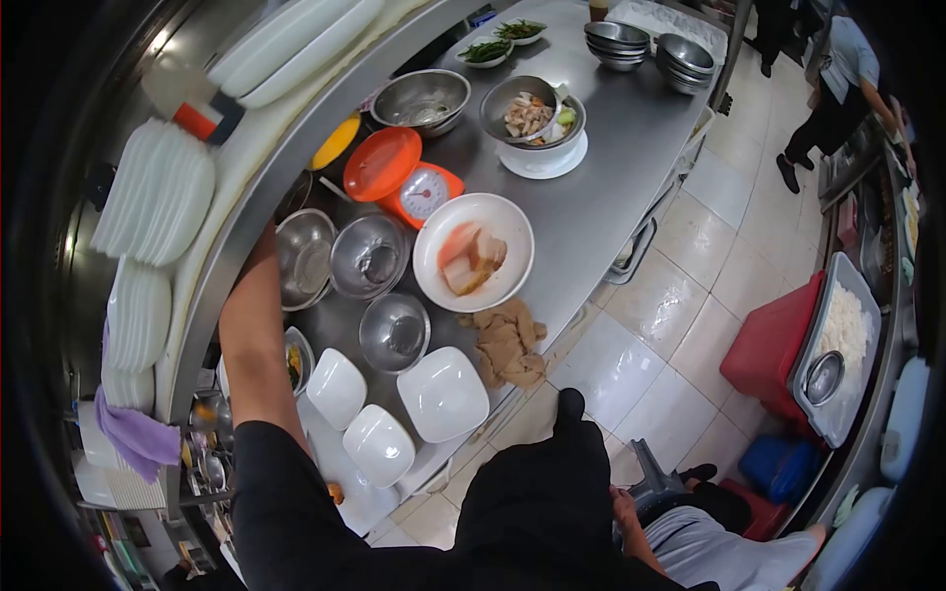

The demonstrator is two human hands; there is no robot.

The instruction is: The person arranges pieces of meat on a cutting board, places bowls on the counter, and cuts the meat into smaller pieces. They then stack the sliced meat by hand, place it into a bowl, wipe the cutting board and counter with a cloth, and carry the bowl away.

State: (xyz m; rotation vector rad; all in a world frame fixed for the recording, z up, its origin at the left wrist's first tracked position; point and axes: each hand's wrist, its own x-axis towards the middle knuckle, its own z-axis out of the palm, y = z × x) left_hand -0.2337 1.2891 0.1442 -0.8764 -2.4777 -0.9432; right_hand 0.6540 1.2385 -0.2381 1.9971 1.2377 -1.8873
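My left forearm [258, 340] reaches up along the left side of the steel table, and the shelf edge hides the hand. Close beside it are a metal bowl [305, 258] and a second one [370, 256]. A white bowl [512, 222] holds pale and pinkish pieces. Behind it stands an orange kitchen scale [426, 193]. Nearer lie a small metal bowl [394, 333], white square dishes [443, 394] and a crumpled brown cloth [507, 345]. My right hand cannot be seen.
Stacked white plates [158, 192] and a purple cloth [138, 433] are on the left shelf [212, 236]. Metal bowls [616, 44] stand at the far end. A co-worker in grey [729, 552] is close at lower right, near a red bin [774, 340]. Another person [845, 59] stands farther off.
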